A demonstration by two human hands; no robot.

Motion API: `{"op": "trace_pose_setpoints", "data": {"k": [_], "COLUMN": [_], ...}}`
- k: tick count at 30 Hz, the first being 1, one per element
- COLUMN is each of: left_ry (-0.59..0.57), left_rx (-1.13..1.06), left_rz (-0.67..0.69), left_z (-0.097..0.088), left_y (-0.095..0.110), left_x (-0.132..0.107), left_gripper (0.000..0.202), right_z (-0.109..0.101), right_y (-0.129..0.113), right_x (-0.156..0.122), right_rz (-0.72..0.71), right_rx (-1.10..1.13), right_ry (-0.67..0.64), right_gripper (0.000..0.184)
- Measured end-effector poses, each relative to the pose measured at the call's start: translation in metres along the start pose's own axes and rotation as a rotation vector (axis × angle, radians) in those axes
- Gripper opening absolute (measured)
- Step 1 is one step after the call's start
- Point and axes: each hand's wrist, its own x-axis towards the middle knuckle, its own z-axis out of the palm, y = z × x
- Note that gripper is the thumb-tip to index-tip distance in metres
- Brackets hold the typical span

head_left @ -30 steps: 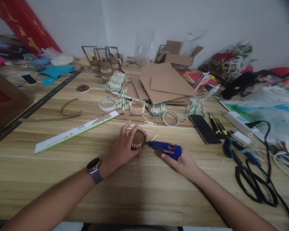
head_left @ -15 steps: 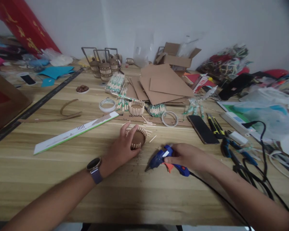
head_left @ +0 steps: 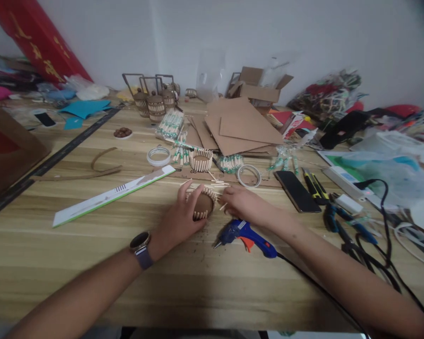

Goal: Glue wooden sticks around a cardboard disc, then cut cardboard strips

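My left hand (head_left: 183, 212) curves around the left side of a round cardboard base (head_left: 204, 203) edged with short upright wooden sticks, thumb at its near rim. To its right, my right hand (head_left: 238, 202) has its fingertips pinched on a short wooden stick (head_left: 223, 206) at the tabletop. Just below that hand, a blue glue gun (head_left: 243, 231) with an orange trigger lies on its side, nozzle pointing left. More loose sticks (head_left: 219, 182) lie beyond the base. Behind them stands a similar small stick-walled ring (head_left: 201, 161).
Tape rolls (head_left: 248, 176), a phone (head_left: 297, 190), yellow cutters (head_left: 314, 184) and blue-handled pliers (head_left: 353, 223) lie around. A white strip (head_left: 113, 195) is at left. Cardboard sheets (head_left: 247, 125) and lidded stick pots (head_left: 156, 106) stand behind. The glue gun's cord (head_left: 314, 287) runs to the near right.
My right hand has let go of the glue gun, leaving it on the table, and moved up and left to the loose stick. My left hand stays on the round base.
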Motion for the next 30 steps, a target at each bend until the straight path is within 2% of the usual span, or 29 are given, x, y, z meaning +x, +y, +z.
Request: {"op": "trace_pose_setpoints", "data": {"k": [4, 8, 14, 21, 26, 30], "left_ry": [-0.005, -0.021, -0.023, -0.012, -0.033, -0.026], "left_rx": [-0.007, -0.007, 0.002, -0.001, -0.005, 0.003], "left_rz": [0.013, -0.002, -0.011, -0.004, -0.031, -0.03], "left_z": [0.0, -0.001, -0.001, -0.001, -0.002, -0.002], "left_y": [0.0, 0.001, 0.0, 0.0, 0.002, 0.001], "left_x": [0.001, 0.001, 0.001, 0.001, 0.001, 0.001], "left_gripper": [0.092, 0.093, 0.092, 0.092, 0.091, 0.091], "right_z": [0.001, 0.0, 0.001, -0.008, -0.024, -0.037], "right_y": [0.01, 0.011, 0.006, 0.006, 0.009, -0.004], "right_x": [0.012, 0.01, 0.004, 0.003, -0.01, -0.014], "right_rz": [-0.041, -0.043, 0.022, 0.037, 0.023, -0.055], "right_rx": [0.054, 0.054, 0.075, 0.147, 0.223, 0.377], "right_ry": [-0.09, -0.122, -0.125, -0.179, -0.065, 0.023], "right_gripper": [0.011, 0.009, 0.018, 0.025, 0.021, 0.017]}}
